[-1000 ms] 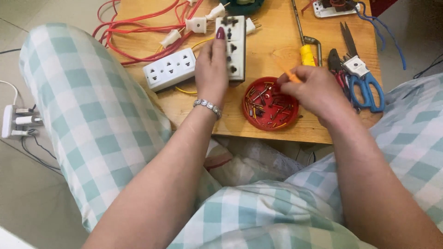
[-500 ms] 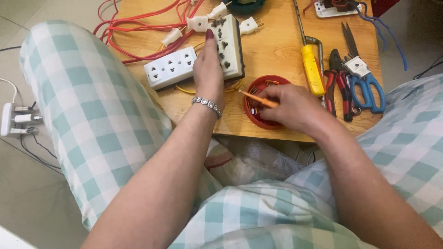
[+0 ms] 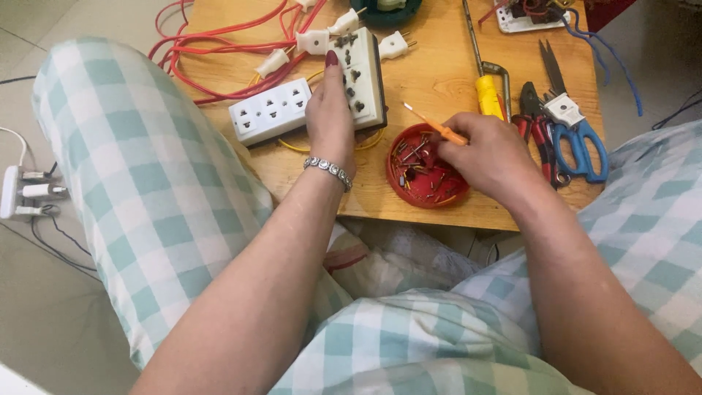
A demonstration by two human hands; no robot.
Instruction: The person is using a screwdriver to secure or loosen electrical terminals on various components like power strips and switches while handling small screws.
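Now, change: the right hand (image 3: 491,157) has come back from the yellow-handled tool (image 3: 488,93) and sits over the red dish (image 3: 426,175), dipping in.
Right fingers: curled shut around a thin orange screwdriver (image 3: 436,128), its tip pointing toward the far left; fingertips in the dish among small screws.
Left fingers: the left hand (image 3: 330,121) lies flat and stretched out on the white socket strip (image 3: 360,77), pressing it to the bench (image 3: 439,66).
Dish place: near edge of the bench, between both hands.
Around: a second socket strip (image 3: 270,111) just left, red cables (image 3: 219,51) at the far left corner, blue-handled scissors (image 3: 578,135) and pliers (image 3: 537,128) by the right edge.
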